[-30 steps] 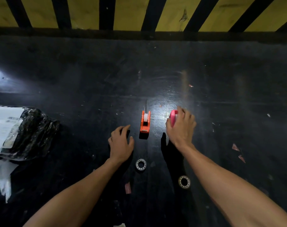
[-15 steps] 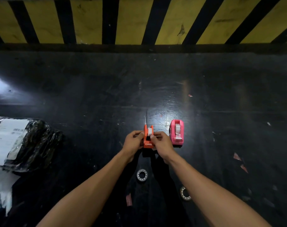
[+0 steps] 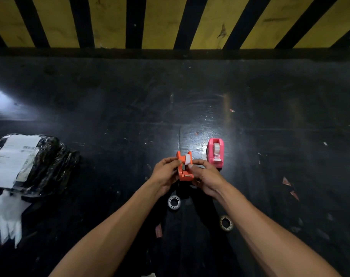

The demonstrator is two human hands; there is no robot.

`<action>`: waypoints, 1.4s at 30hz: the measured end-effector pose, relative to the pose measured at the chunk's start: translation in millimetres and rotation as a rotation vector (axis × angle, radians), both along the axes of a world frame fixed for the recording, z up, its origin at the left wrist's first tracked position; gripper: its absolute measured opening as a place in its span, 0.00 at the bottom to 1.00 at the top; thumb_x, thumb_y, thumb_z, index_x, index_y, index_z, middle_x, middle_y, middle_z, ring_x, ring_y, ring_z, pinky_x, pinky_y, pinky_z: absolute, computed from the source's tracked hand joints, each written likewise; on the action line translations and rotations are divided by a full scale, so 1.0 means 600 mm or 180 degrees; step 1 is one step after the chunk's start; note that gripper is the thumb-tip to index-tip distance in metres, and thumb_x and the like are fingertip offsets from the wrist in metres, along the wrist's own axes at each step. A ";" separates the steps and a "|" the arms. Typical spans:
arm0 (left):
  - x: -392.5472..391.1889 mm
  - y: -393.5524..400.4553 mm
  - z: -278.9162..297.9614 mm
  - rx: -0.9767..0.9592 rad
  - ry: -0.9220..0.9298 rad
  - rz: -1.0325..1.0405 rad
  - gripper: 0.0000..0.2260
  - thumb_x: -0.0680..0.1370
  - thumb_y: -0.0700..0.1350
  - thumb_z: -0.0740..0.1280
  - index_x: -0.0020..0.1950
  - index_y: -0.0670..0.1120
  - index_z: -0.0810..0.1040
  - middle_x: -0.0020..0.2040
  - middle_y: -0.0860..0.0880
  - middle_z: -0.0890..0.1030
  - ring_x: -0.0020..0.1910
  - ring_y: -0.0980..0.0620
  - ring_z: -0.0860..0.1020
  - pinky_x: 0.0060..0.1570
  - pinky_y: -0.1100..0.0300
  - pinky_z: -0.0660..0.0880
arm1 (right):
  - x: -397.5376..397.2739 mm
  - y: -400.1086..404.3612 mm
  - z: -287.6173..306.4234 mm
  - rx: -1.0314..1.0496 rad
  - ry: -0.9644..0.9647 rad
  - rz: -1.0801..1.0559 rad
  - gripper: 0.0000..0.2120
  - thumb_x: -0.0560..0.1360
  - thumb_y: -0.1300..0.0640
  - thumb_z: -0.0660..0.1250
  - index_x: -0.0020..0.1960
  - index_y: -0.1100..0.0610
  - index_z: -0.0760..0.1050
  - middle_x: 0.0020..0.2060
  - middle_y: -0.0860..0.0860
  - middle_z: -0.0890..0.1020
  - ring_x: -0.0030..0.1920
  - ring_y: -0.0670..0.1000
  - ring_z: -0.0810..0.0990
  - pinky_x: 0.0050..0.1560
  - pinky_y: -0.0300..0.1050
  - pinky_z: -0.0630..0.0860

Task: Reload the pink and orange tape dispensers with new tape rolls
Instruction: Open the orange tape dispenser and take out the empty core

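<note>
Head view: nearest the person, two bare tape cores (image 3: 174,202) lie on the black bench (image 3: 130,108). Beyond them, left hand (image 3: 163,175) and right hand (image 3: 207,178) pinch the orange dispenser (image 3: 183,166); pink dispenser (image 3: 216,152) stands just right of it. Open bench runs to the striped edge (image 3: 170,23).

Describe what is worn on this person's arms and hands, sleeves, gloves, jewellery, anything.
Nothing is worn as far as the view shows. The left hand and right hand are bare, with no gloves, rings or watch visible. Both forearms are uncovered down to the bottom edge of the picture, with no sleeve cuff in sight.
</note>
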State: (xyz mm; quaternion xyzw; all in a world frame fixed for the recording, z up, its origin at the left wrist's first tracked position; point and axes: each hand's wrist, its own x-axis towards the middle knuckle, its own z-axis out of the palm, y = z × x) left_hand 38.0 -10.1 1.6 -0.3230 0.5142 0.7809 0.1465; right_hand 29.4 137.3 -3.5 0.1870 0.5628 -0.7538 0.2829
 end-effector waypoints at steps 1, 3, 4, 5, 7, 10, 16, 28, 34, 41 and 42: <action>0.001 -0.003 -0.001 -0.0050 -0.0005 0.0105 0.09 0.78 0.36 0.68 0.57 0.40 0.76 0.45 0.41 0.84 0.36 0.49 0.83 0.29 0.60 0.80 | 0.000 -0.001 0.002 0.0009 -0.0025 -0.0060 0.06 0.76 0.62 0.69 0.48 0.55 0.73 0.39 0.55 0.81 0.29 0.49 0.78 0.34 0.43 0.68; 0.004 -0.013 -0.005 -0.0446 -0.0026 0.0271 0.09 0.77 0.36 0.70 0.56 0.41 0.75 0.47 0.40 0.82 0.36 0.48 0.81 0.26 0.61 0.78 | 0.002 0.000 0.004 0.0046 -0.0038 -0.0122 0.06 0.75 0.62 0.70 0.47 0.55 0.73 0.38 0.54 0.82 0.29 0.50 0.78 0.34 0.43 0.68; 0.008 -0.019 -0.007 -0.0804 0.0019 0.0261 0.09 0.76 0.36 0.70 0.55 0.42 0.75 0.47 0.40 0.81 0.35 0.50 0.79 0.24 0.63 0.76 | 0.004 0.002 0.004 0.0060 -0.0019 -0.0106 0.07 0.75 0.62 0.70 0.47 0.55 0.73 0.39 0.54 0.82 0.31 0.51 0.78 0.34 0.43 0.69; 0.012 -0.029 -0.012 -0.1278 0.0090 0.0159 0.09 0.76 0.36 0.71 0.54 0.42 0.75 0.46 0.42 0.80 0.34 0.52 0.77 0.22 0.66 0.75 | 0.006 0.005 0.005 0.0076 0.0000 -0.0075 0.07 0.74 0.62 0.71 0.47 0.55 0.73 0.40 0.55 0.82 0.32 0.52 0.78 0.34 0.43 0.70; 0.023 -0.045 -0.018 -0.2164 0.0215 -0.0257 0.08 0.76 0.39 0.71 0.53 0.44 0.76 0.44 0.48 0.78 0.33 0.58 0.76 0.21 0.71 0.72 | 0.012 0.009 0.009 0.0123 0.0037 -0.0022 0.08 0.74 0.63 0.71 0.47 0.55 0.73 0.41 0.55 0.81 0.30 0.49 0.78 0.27 0.40 0.70; 0.030 -0.069 -0.033 -0.2864 0.0305 -0.0727 0.09 0.74 0.47 0.73 0.51 0.47 0.78 0.46 0.49 0.80 0.38 0.55 0.80 0.31 0.66 0.78 | 0.020 0.012 0.016 0.0163 0.0089 0.0082 0.09 0.74 0.64 0.71 0.49 0.56 0.72 0.42 0.55 0.81 0.27 0.46 0.78 0.20 0.36 0.70; 0.035 -0.075 -0.037 -0.3454 0.0162 -0.1191 0.10 0.72 0.54 0.71 0.48 0.52 0.76 0.55 0.41 0.76 0.54 0.41 0.78 0.58 0.48 0.76 | 0.035 0.013 0.024 0.0187 0.0187 0.0141 0.12 0.74 0.66 0.71 0.54 0.60 0.72 0.47 0.59 0.81 0.35 0.51 0.81 0.28 0.40 0.77; 0.029 -0.026 0.039 -0.2083 0.0573 -0.1673 0.10 0.80 0.51 0.65 0.46 0.46 0.83 0.42 0.51 0.82 0.38 0.59 0.76 0.41 0.65 0.71 | 0.045 0.013 0.027 0.0105 0.0318 0.0395 0.11 0.73 0.68 0.71 0.52 0.61 0.72 0.45 0.59 0.81 0.34 0.50 0.83 0.27 0.38 0.77; 0.024 -0.026 0.026 -0.1788 0.0534 -0.1425 0.08 0.75 0.45 0.73 0.52 0.43 0.82 0.45 0.49 0.82 0.37 0.60 0.77 0.39 0.67 0.73 | 0.046 0.027 0.015 0.0133 0.0291 0.0328 0.10 0.74 0.67 0.71 0.52 0.60 0.73 0.45 0.59 0.81 0.35 0.50 0.83 0.29 0.41 0.79; 0.028 -0.031 -0.004 -0.3757 0.1199 -0.2115 0.05 0.72 0.49 0.71 0.47 0.53 0.80 0.47 0.49 0.83 0.48 0.49 0.78 0.51 0.56 0.74 | 0.043 0.052 0.009 0.0267 0.0199 -0.0010 0.11 0.74 0.66 0.71 0.52 0.58 0.72 0.46 0.57 0.81 0.37 0.51 0.82 0.30 0.38 0.78; 0.028 -0.029 -0.005 -0.4179 0.1341 -0.2426 0.07 0.72 0.50 0.70 0.49 0.53 0.81 0.50 0.49 0.83 0.51 0.46 0.77 0.54 0.54 0.73 | 0.044 0.053 0.011 0.0262 0.0200 -0.0019 0.11 0.74 0.66 0.71 0.52 0.58 0.72 0.45 0.56 0.81 0.38 0.51 0.82 0.30 0.38 0.78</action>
